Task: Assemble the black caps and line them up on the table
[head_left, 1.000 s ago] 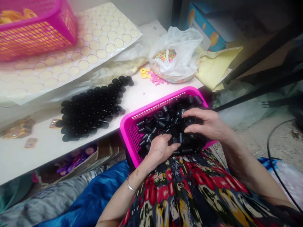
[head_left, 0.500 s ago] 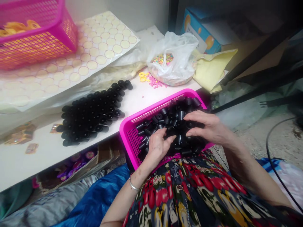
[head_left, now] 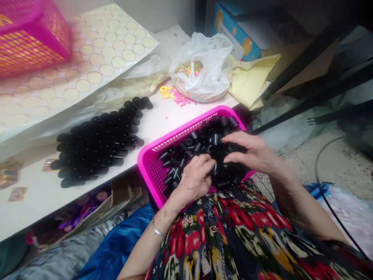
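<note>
A pink plastic basket (head_left: 142, 157) rests against my body, filled with small black cylindrical caps (head_left: 189, 142). My left hand (head_left: 195, 177) reaches down into the pile, its fingers curled and pinched at a glossy black cap; the fingertips are partly hidden. Over the basket's right side, my right hand (head_left: 249, 151) curves its thumb and fingers around black caps, one of which shows between them. To the left on the white table (head_left: 157, 116), many more black caps (head_left: 99, 144) stand packed side by side in rows.
Behind the basket sit a white plastic bag (head_left: 204, 66) of colourful beads, loose pink beads (head_left: 183, 97), yellow ring pieces (head_left: 166, 92) and a yellow packet (head_left: 250, 81). A sheet of round stickers (head_left: 96, 58) and another pink basket (head_left: 55, 35) lie upper left. Black bars (head_left: 291, 105) cross at right.
My left hand's fingers have closed together, with thumb and forefinger apart before. My right hand keeps its curved grip. The whole view has shifted slightly, moving everything left and up.
</note>
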{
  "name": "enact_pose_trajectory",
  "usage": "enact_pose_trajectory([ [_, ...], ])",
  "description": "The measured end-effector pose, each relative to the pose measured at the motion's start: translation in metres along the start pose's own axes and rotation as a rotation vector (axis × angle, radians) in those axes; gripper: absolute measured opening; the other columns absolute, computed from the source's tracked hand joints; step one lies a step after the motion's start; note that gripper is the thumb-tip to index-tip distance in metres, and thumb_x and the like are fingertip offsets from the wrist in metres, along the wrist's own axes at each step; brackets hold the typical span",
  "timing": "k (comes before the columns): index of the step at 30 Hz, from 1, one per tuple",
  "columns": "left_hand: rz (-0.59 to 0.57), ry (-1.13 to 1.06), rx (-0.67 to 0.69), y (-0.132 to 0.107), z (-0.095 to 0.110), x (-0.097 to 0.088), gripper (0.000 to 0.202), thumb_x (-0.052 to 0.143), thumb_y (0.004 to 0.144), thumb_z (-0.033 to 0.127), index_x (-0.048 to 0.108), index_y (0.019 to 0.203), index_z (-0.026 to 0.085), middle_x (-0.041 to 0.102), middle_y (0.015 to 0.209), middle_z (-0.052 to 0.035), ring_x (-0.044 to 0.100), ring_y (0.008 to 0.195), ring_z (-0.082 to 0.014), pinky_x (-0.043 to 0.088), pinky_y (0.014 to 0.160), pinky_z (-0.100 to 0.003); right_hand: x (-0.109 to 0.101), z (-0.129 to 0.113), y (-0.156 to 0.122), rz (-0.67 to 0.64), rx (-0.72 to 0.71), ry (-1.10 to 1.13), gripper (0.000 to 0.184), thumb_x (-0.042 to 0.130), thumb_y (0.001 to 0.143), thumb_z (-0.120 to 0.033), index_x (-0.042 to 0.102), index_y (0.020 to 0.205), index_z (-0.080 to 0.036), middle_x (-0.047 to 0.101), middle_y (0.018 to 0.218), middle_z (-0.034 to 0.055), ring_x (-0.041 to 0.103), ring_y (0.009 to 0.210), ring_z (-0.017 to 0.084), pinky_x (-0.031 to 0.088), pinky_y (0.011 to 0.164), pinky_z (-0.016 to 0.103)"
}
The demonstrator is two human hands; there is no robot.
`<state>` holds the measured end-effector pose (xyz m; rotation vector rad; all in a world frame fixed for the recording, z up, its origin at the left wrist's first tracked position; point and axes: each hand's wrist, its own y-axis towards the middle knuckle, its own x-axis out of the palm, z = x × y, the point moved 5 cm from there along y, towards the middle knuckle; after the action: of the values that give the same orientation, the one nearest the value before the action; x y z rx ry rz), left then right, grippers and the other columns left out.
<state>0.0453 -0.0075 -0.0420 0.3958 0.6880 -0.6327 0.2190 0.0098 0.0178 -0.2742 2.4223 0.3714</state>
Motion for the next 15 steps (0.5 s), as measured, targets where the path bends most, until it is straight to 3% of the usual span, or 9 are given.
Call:
enact_pose_trajectory([
  [3,-0.162,0.036,0.100,0.004,0.009,0.013,0.035,0.056,0.078,0.016,0.061,0.113,0.018,0.062,0.104,-0.0072,0.051,0.088,-0.0196,0.045,0.079,-0.033,0.002,0.002,-0.005,-0.017,0.000,0.000,0.042,0.073,0.074,-0.036,0.065,0.111,-0.018,0.069,0.097,0.0075,0.061,0.092,0.022,0.050,0.083,0.037],
  [6,-0.126,0.023,0.060,0.010,0.008,0.020,0.033,0.061,0.080,0.038,0.065,0.106,0.018,0.063,0.095,-0.0071,0.051,0.081,-0.0193,0.045,0.074,-0.033,0.007,0.004,-0.009,-0.045,0.013,0.010,0.045,0.072,0.074,-0.036,0.063,0.114,-0.018,0.069,0.097,0.0073,0.061,0.090,0.021,0.051,0.079,0.036],
  [8,-0.071,-0.056,0.018,0.013,0.007,0.021,0.031,0.064,0.078,0.042,0.068,0.098,0.018,0.064,0.091,-0.0065,0.052,0.080,-0.0185,0.044,0.075,-0.033,0.008,0.005,-0.010,-0.048,0.047,0.026,0.046,0.072,0.073,-0.038,0.064,0.114,-0.018,0.069,0.097,0.0071,0.062,0.089,0.021,0.051,0.078,0.035],
  [11,0.057,-0.368,-0.207,0.010,-0.004,0.013,0.026,0.071,0.073,0.036,0.067,0.090,0.017,0.063,0.077,-0.0029,0.054,0.072,-0.0151,0.045,0.070,-0.029,0.006,0.007,-0.009,0.005,0.123,0.089,0.042,0.072,0.072,-0.041,0.066,0.108,-0.019,0.070,0.097,0.0053,0.064,0.088,0.021,0.052,0.080,0.034],
  [15,0.214,-1.025,-0.552,-0.004,-0.023,0.002,0.035,0.080,0.061,0.025,0.066,0.092,0.017,0.065,0.073,0.0007,0.057,0.064,-0.0104,0.047,0.062,-0.023,0.001,0.015,-0.007,0.097,0.247,0.220,0.042,0.070,0.074,-0.042,0.065,0.109,-0.019,0.070,0.090,0.0029,0.065,0.077,0.018,0.054,0.072,0.031],
])
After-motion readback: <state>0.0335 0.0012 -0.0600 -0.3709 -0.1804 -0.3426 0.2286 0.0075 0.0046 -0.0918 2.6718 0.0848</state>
